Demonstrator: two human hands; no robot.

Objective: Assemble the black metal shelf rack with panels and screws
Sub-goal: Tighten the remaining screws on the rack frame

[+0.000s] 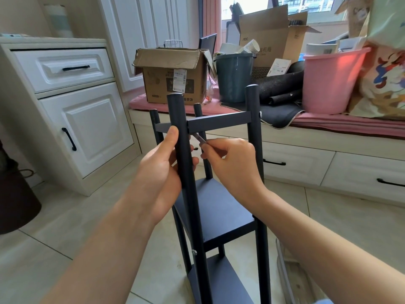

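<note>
The black metal shelf rack (pixel 219 121) stands upright on the floor in front of me, with a top panel and two lower panels (pixel 221 213) fixed between its round posts. My left hand (pixel 162 170) grips the near left post (pixel 184 154) just below the top panel. My right hand (pixel 230 163) pinches a small metal tool (pixel 200 138), whose tip points at the joint where the top panel meets that post. A silver screw head (pixel 260 114) shows on the near right post, and another (pixel 194 252) low on the left post.
A window bench with a pink cushion (pixel 328 121) runs behind the rack, carrying a cardboard box (pixel 175 77), a grey bucket (pixel 233 77) and a pink bucket (pixel 328 82). White cabinets (pixel 72 106) stand at left. A dark round object (pixel 13 194) sits at the far left on the tiled floor.
</note>
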